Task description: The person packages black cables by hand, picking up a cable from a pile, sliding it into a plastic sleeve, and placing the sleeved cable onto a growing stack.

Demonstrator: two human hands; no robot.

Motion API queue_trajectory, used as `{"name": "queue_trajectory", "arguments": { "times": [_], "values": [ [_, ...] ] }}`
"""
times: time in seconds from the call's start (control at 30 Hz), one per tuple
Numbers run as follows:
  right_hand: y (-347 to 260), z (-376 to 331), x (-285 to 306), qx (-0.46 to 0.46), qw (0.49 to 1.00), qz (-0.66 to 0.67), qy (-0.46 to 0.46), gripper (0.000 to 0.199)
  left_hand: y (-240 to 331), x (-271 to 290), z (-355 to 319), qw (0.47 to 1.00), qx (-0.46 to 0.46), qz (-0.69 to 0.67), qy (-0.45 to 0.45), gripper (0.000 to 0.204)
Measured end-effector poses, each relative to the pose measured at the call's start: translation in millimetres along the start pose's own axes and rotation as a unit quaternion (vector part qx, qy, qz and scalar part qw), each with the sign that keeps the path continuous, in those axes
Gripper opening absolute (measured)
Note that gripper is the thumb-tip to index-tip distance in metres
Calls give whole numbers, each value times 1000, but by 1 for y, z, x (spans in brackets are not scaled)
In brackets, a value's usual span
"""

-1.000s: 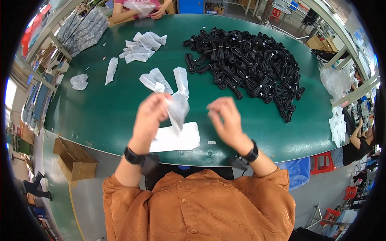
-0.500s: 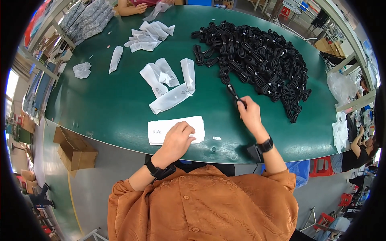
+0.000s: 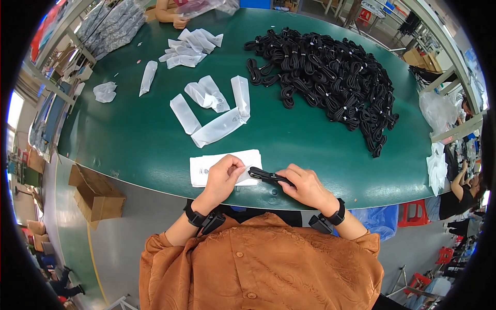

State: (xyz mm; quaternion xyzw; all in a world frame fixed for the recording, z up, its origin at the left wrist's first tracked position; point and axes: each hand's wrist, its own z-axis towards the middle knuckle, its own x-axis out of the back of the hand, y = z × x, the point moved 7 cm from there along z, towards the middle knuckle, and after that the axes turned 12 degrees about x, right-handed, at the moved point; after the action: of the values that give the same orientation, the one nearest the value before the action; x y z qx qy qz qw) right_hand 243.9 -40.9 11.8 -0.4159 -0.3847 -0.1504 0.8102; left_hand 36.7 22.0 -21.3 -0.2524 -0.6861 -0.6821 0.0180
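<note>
My left hand (image 3: 223,174) pinches the edge of the top white bag (image 3: 244,174) on a flat stack of bags (image 3: 200,166) near the table's front edge. From the right, my right hand (image 3: 305,185) grips a bundled black cable (image 3: 264,175), held roughly level. The cable's far end meets the lifted edge of the bag; whether it is inside the mouth I cannot tell. Beyond the stack lie several filled-looking white bags (image 3: 219,127), one of them (image 3: 185,114) slanting at the left.
A large heap of bundled black cables (image 3: 325,72) covers the right back of the green table (image 3: 144,139). More white bags (image 3: 191,49) lie at the back left. Across the table a co-worker's hand (image 3: 180,23) is near clear plastic. An open cardboard box (image 3: 98,196) stands on the floor at left.
My right hand has brought the cable from near the heap down to the stack. My left hand has lifted the top bag's edge. The left-hand filled bag has shifted leftward, apart from its neighbour.
</note>
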Motion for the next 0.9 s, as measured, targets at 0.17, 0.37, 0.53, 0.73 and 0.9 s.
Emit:
{"name": "queue_trajectory", "arguments": {
  "times": [0.17,0.37,0.53,0.73,0.9],
  "values": [
    [17,4,-10,-46,989,143,-1,22,22,-5,-7,991,-127,42,-1,9],
    [-19,17,6,62,998,-15,31,21,42,-9,-10,981,-171,86,-14,13],
    [-1,16,-3,-55,989,44,128,28,60,-4,-6,970,-208,122,21,14],
    [-28,44,3,79,976,47,198,37,74,8,10,985,-168,50,4,10],
    [-11,51,27,80,973,-49,212,40,41,49,48,954,73,-274,-95,6]
  ]
}}
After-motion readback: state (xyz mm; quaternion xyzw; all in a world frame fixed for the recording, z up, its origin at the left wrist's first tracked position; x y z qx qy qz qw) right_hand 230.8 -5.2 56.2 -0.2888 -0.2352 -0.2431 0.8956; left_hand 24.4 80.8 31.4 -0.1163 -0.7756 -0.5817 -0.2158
